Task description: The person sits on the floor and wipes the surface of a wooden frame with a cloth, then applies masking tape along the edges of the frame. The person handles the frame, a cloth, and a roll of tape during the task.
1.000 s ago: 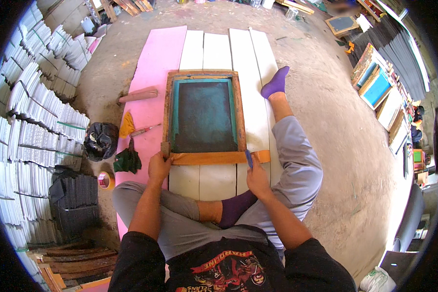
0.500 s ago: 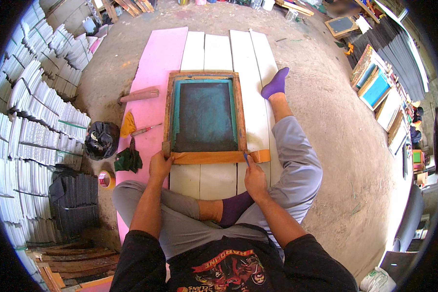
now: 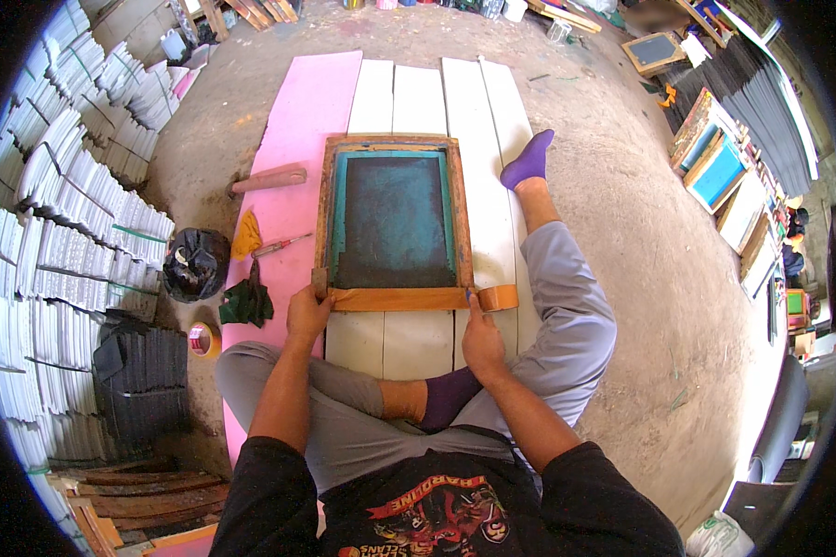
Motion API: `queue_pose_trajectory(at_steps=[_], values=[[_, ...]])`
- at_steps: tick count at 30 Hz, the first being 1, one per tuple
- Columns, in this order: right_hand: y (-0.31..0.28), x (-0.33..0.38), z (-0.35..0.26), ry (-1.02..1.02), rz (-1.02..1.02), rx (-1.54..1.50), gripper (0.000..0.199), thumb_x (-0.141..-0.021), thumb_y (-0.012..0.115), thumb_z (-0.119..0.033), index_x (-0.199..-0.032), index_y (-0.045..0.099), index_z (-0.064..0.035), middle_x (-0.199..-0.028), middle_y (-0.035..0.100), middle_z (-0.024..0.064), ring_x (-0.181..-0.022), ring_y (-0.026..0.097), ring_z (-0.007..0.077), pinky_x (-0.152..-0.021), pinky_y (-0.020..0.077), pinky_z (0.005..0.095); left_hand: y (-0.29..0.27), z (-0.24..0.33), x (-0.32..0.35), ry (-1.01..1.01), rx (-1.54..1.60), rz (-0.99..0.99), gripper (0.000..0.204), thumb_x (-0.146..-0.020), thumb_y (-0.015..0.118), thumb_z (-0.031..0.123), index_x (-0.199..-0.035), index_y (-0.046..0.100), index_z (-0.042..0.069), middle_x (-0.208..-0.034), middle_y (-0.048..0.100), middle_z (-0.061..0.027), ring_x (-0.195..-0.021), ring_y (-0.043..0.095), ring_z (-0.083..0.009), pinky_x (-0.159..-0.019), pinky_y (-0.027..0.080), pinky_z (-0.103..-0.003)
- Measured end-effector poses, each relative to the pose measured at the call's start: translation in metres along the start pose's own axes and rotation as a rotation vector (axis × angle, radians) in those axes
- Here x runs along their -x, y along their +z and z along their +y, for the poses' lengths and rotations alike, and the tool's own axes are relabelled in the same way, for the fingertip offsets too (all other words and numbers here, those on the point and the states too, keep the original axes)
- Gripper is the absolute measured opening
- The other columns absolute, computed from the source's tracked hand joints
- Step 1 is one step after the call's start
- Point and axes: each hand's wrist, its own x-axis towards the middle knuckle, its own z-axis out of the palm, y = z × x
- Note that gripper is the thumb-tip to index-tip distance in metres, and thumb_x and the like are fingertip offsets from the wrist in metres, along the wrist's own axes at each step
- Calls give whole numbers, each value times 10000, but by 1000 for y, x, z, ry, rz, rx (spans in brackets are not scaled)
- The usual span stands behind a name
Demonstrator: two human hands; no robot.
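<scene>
A wooden screen frame (image 3: 323, 213) with dark teal mesh lies flat on white boards (image 3: 418, 93) in front of me. A strip of brown tape (image 3: 399, 299) runs along its near edge to a tape roll (image 3: 498, 297) at the right corner. My left hand (image 3: 306, 316) pinches the tape's end at the frame's near left corner. My right hand (image 3: 481, 339) is at the near right corner, holding a small blue cutter (image 3: 469, 295) against the tape beside the roll. I sit with one leg crossed and the other stretched out, in purple socks (image 3: 528, 160).
A pink sheet (image 3: 297, 102) lies under the boards' left side. On and beside it lie a wooden block (image 3: 269, 178), a yellow rag, a green rag (image 3: 246, 302), a black bag (image 3: 195, 265) and a tape roll (image 3: 201, 339). Stacked white tiles fill the left; framed screens lean at right.
Both hands have stayed at the frame's near corners. The right hand has shifted only slightly by the tape roll.
</scene>
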Motion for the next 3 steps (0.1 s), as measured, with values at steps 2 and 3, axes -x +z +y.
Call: queue_pose_trajectory(at_steps=[2, 3], values=[[0, 0, -1, 28, -57, -4, 589, -989, 526, -129, -1551, 351, -134, -1020, 648, 273, -863, 667, 457, -759, 547, 549, 2, -3, -1, 5, -8, 10, 326, -827, 789, 302, -951, 726, 7, -891, 728, -212, -860, 716, -374, -776, 548, -463], [0, 0, -2, 25, -57, -3, 589, -989, 526, -129, -1551, 351, -134, -1020, 648, 273, -863, 667, 457, -759, 547, 549, 7, -12, -4, 20, -15, 33, 364, -819, 799, 354, -945, 745, 17, -876, 729, -217, -834, 721, -373, -771, 552, -461]])
